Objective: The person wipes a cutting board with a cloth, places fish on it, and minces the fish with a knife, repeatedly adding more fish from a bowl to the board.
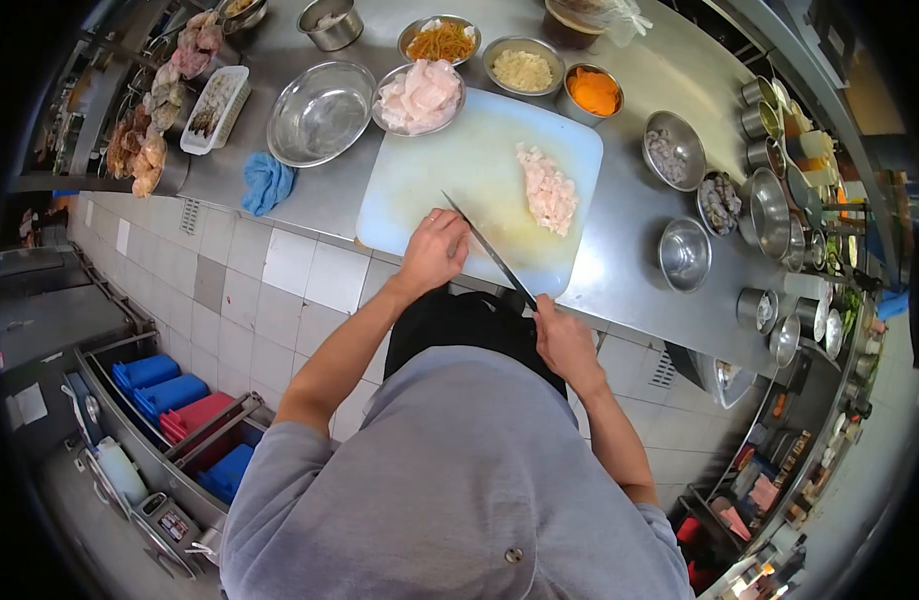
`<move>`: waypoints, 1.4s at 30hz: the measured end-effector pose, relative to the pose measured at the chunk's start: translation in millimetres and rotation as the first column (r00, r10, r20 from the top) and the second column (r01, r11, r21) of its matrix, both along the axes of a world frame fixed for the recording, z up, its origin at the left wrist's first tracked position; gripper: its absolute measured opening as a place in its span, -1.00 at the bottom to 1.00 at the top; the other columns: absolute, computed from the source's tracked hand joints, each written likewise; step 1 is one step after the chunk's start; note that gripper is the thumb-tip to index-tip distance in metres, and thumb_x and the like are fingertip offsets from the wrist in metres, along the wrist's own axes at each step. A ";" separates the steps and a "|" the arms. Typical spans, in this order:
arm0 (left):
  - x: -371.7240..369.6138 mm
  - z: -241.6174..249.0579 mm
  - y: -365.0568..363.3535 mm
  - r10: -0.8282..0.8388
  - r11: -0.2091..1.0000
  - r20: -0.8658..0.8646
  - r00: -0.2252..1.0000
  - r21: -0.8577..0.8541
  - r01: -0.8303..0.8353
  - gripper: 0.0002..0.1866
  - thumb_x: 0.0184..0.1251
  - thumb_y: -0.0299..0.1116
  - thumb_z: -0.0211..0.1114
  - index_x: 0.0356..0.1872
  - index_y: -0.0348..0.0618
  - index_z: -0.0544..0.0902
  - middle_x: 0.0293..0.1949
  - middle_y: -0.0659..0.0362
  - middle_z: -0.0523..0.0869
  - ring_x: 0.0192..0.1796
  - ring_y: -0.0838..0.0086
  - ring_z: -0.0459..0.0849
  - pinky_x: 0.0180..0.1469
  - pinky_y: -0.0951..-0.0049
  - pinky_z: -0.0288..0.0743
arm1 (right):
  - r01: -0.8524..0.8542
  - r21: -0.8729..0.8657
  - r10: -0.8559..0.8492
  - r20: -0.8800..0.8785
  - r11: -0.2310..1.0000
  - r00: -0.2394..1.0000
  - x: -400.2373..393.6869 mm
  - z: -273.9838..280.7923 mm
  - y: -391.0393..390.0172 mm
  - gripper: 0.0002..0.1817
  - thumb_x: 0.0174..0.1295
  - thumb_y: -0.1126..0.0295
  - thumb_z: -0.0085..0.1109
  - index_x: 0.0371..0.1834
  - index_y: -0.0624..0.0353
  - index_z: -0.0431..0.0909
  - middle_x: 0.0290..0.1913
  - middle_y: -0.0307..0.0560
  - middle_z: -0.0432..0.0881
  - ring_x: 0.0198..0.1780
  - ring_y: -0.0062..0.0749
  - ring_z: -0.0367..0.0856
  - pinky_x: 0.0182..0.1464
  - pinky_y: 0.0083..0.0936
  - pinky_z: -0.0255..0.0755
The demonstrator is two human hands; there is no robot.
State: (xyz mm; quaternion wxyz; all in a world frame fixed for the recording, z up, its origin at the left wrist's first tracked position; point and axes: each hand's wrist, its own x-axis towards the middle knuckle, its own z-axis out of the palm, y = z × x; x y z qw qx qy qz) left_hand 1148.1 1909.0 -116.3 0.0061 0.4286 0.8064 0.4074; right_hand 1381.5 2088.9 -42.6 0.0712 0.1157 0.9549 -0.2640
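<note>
My right hand (pixel 565 342) is wrapped round the handle of a long kitchen knife (pixel 492 254). Its blade slants up and left over the near part of the white cutting board (pixel 409 170). Left of the blade, my left hand (pixel 436 246) rests at the board's near edge with its fingers curled in. Whatever lies under those fingers is hidden. On the board's right side is a pile of diced pale raw meat (pixel 547 192). Larger pale raw meat pieces fill a metal bowl (pixel 419 96) at the board's far left corner.
Behind the board stand bowls of orange shreds (pixel 441 42), chopped pale bits (pixel 522 68) and orange slices (pixel 593 91). To the left are an empty steel bowl (pixel 321 113), a blue cloth (pixel 268 184) and a white basket (pixel 216 110). Several metal bowls (pixel 684 254) line the right.
</note>
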 end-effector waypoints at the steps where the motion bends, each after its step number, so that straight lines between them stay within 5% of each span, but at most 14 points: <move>1: 5.1 -2.8 2.1 0.007 1.000 -0.042 0.999 -0.013 -0.007 -0.83 0.16 -0.60 0.42 -0.21 -0.26 0.70 -0.09 -0.01 0.74 0.07 0.01 0.69 0.15 0.11 0.61 | -0.014 0.009 0.014 0.028 1.000 0.999 -0.8 1.4 0.7 -0.78 0.50 0.45 0.12 0.12 0.25 0.41 -0.45 0.27 0.69 -0.35 0.32 0.73 -0.29 0.16 0.55; 5: 14.1 -8.7 3.9 0.067 0.998 -0.077 0.995 0.003 -0.067 -0.84 0.17 -0.60 0.43 -0.21 -0.27 0.74 -0.06 0.01 0.75 0.07 0.05 0.69 0.14 0.13 0.62 | -0.011 0.036 0.004 0.176 0.999 0.984 1.6 22.7 4.4 -0.75 0.52 0.43 0.11 0.18 0.22 0.40 -0.40 0.29 0.70 -0.32 0.39 0.70 -0.24 0.22 0.51; 8: 14.7 -10.6 3.9 0.054 0.998 -0.094 0.994 -0.005 -0.055 -0.84 0.17 -0.60 0.44 -0.21 -0.27 0.75 -0.06 0.01 0.76 0.06 0.06 0.70 0.14 0.14 0.63 | -0.069 0.059 0.050 0.281 0.996 0.958 3.0 35.2 8.0 -0.54 0.34 0.58 0.13 0.31 0.32 0.35 -0.30 0.37 0.72 -0.32 0.34 0.75 -0.24 0.19 0.60; 11: 11.8 -12.6 3.4 0.043 0.999 -0.062 0.997 -0.010 -0.044 -0.85 0.17 -0.59 0.45 -0.21 -0.27 0.76 -0.06 0.02 0.76 0.06 0.06 0.70 0.14 0.16 0.65 | -0.138 0.010 0.138 0.007 0.990 0.990 -17.0 -28.4 3.8 -0.50 0.27 0.62 0.14 0.30 0.30 0.33 -0.32 0.36 0.72 -0.30 0.36 0.75 -0.21 0.21 0.61; 14: 10.9 -12.9 1.1 0.025 1.000 -0.065 0.998 -0.008 -0.026 -0.84 0.16 -0.59 0.46 -0.22 -0.26 0.76 -0.06 0.03 0.77 0.05 0.06 0.71 0.13 0.17 0.66 | -0.121 0.034 0.120 0.037 0.992 0.992 -58.6 -47.2 -6.7 -0.50 0.23 0.64 0.15 0.26 0.31 0.32 -0.33 0.36 0.72 -0.31 0.38 0.74 -0.19 0.23 0.60; 17: 12.5 -6.4 1.1 0.028 1.000 -0.075 0.997 -0.002 -0.028 -0.86 0.16 -0.59 0.46 -0.23 -0.27 0.76 -0.08 0.02 0.77 0.04 0.07 0.71 0.12 0.17 0.67 | -0.116 -0.081 0.109 -0.083 0.990 0.990 -63.1 -51.3 2.0 -0.70 0.45 0.52 0.14 0.16 0.24 0.33 -0.40 0.34 0.67 -0.33 0.48 0.66 -0.27 0.21 0.50; 20: 12.7 -10.2 -1.0 0.042 0.999 -0.046 0.998 -0.002 -0.043 -0.81 0.15 -0.57 0.48 -0.19 -0.24 0.76 -0.02 0.04 0.76 0.09 0.07 0.69 0.16 0.17 0.64 | -0.098 -0.166 0.106 0.041 0.981 0.994 -66.9 -30.5 17.4 -0.73 0.52 0.45 0.13 0.15 0.23 0.31 -0.38 0.37 0.67 -0.31 0.50 0.64 -0.25 0.23 0.45; 23: 14.2 -5.5 -9.1 0.061 0.992 0.001 0.998 -0.112 -0.060 -0.66 0.11 -0.54 0.46 -0.03 -0.18 0.72 0.12 0.07 0.71 0.24 0.08 0.62 0.31 0.09 0.53 | -0.016 -0.175 0.012 -0.027 0.984 1.000 -46.3 -19.1 20.6 -0.75 0.56 0.41 0.12 0.15 0.22 0.32 -0.43 0.40 0.65 -0.28 0.50 0.67 -0.26 0.27 0.46; 29: -14.9 21.4 1.6 -0.225 0.954 -0.143 0.964 -0.235 0.188 -0.44 0.01 -0.55 0.37 0.17 -0.10 0.64 0.34 0.08 0.60 0.45 0.12 0.47 0.47 0.00 0.31 | 0.147 -0.177 -0.132 0.096 0.973 0.987 -10.2 -15.2 36.5 -0.77 0.57 0.39 0.12 0.10 0.21 0.33 -0.37 0.39 0.69 -0.23 0.50 0.67 -0.20 0.22 0.46; 35: -24.5 36.0 14.1 -0.464 0.824 -0.117 0.878 -0.421 0.380 -0.46 0.04 -0.56 0.38 0.15 -0.06 0.70 0.36 0.12 0.59 0.51 0.15 0.44 0.54 0.09 0.29 | 0.233 -0.213 -0.225 0.063 0.949 0.972 2.3 -5.1 36.8 -0.78 0.58 0.38 0.13 0.08 0.23 0.33 -0.39 0.36 0.68 -0.27 0.48 0.67 -0.23 0.16 0.47; 42: -49.8 34.0 39.9 -0.564 0.760 -0.310 0.766 -0.557 0.334 -0.47 0.14 -0.51 0.38 0.22 -0.02 0.76 0.40 0.12 0.56 0.56 0.20 0.39 0.57 0.07 0.27 | 0.240 -0.224 -0.247 -0.003 0.945 0.969 0.1 -12.4 36.6 -0.77 0.58 0.41 0.12 0.10 0.23 0.30 -0.46 0.38 0.66 -0.32 0.51 0.65 -0.25 0.24 0.45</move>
